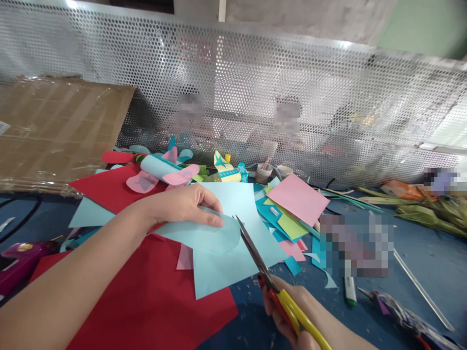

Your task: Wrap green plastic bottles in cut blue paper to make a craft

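Note:
My left hand [193, 206] pinches a light blue paper piece [215, 238] with a rounded right end, held over a larger light blue sheet [226, 272]. In my right hand [292, 311] is a pair of scissors [288, 308] with yellow and red handles. Its blades point up and left, slightly parted, with the tips close to the rounded end of the held paper. Red sheets [146, 291] lie beneath the light blue paper. Behind my left hand rests a paper airplane-like craft [156, 167] in light blue with pink and red parts.
Pink paper [297, 199] and scraps [294, 266] lie to the right, near a marker [350, 290] and a wrapped tool [401, 311]. A purple glue gun [22, 265] is at left. Cardboard [62, 131] leans against a perforated metal panel [248, 97]. Dry husks [430, 209] lie far right.

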The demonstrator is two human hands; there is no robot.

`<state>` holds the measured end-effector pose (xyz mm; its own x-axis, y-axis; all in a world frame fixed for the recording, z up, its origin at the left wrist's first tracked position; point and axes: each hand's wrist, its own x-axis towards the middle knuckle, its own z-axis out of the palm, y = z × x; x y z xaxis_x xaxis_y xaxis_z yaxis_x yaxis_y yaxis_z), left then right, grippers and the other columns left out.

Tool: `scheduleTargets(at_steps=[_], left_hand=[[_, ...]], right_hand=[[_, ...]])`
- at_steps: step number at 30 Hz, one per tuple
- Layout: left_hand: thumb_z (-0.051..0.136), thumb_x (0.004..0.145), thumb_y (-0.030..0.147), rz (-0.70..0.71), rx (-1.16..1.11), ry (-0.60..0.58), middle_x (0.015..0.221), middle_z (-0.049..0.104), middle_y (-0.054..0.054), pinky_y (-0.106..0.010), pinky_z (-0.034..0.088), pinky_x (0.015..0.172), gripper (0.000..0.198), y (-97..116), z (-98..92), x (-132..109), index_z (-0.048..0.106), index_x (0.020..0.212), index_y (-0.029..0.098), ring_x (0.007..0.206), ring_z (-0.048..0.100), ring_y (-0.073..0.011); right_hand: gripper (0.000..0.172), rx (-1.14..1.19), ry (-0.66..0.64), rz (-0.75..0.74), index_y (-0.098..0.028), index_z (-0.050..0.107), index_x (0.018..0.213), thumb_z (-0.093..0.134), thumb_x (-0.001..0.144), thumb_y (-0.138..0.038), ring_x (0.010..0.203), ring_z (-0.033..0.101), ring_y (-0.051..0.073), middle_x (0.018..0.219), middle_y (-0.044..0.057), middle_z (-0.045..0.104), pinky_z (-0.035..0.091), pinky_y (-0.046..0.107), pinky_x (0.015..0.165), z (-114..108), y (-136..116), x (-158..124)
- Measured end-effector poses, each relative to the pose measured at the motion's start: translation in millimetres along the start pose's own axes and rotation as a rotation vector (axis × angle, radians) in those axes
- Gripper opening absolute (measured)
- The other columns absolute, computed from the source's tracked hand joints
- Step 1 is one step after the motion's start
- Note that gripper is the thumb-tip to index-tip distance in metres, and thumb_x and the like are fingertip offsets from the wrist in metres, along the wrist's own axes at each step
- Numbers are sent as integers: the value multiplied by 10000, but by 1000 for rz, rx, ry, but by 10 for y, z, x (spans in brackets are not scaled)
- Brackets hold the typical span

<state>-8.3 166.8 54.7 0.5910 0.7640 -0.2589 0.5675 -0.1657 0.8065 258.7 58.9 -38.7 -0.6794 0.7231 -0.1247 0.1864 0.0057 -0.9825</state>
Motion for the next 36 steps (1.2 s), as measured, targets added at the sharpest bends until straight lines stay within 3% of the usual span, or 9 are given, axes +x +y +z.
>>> scheduleTargets(at_steps=[5, 13, 20, 25, 29, 33, 36], left_hand=[[759, 704, 406, 4, -21, -45, 740, 688, 15, -219, 424, 565, 215, 33, 46, 8, 725, 761, 201, 654, 594, -132], [748, 705, 390, 51, 53, -17, 714, 666, 28, -215, 389, 569, 196, 88, 90, -2, 724, 728, 196, 649, 565, -119], [744, 707, 402, 28, 27, -25, 739, 680, 14, -223, 407, 572, 213, 94, 74, -13, 722, 750, 195, 667, 590, -136], [746, 709, 411, 14, 47, -27, 735, 668, 21, -216, 406, 583, 222, 102, 91, -7, 723, 747, 193, 667, 570, -126], [738, 720, 399, 37, 58, -30, 718, 662, 23, -211, 394, 571, 208, 110, 94, -9, 719, 737, 192, 650, 563, -121], [736, 721, 403, 58, 44, -38, 725, 668, 21, -213, 402, 573, 206, 106, 81, -17, 721, 741, 198, 649, 570, -125], [736, 721, 396, 59, 52, -35, 718, 665, 26, -211, 395, 571, 198, 104, 80, -22, 719, 739, 200, 645, 569, -122]], right_hand=[[765, 22, 6, 70, -182, 489, 844, 493, 610, -911, 452, 322, 72, 550, -72, 419, 229, 233, 440, -13, -39, -4], [747, 13, 52, 79, -207, 479, 827, 473, 599, -919, 477, 339, 78, 593, -68, 394, 252, 214, 421, 12, 27, 8], [634, -3, 53, 165, -205, 479, 816, 423, 758, -834, 471, 364, 84, 573, -68, 407, 267, 210, 434, 8, 59, 23], [742, -35, 71, 109, -196, 487, 834, 462, 624, -907, 485, 347, 71, 660, -49, 459, 275, 217, 452, 7, 55, 12], [729, -64, 63, 56, -201, 474, 856, 384, 688, -905, 481, 340, 83, 591, -63, 425, 262, 230, 454, 25, 42, -13], [766, -82, 42, -26, -205, 467, 881, 394, 645, -930, 482, 317, 85, 588, -64, 414, 221, 236, 434, 40, 23, -22], [760, -47, 37, 1, -202, 469, 847, 421, 630, -929, 469, 303, 73, 601, -66, 403, 205, 241, 432, 36, -9, -15]])
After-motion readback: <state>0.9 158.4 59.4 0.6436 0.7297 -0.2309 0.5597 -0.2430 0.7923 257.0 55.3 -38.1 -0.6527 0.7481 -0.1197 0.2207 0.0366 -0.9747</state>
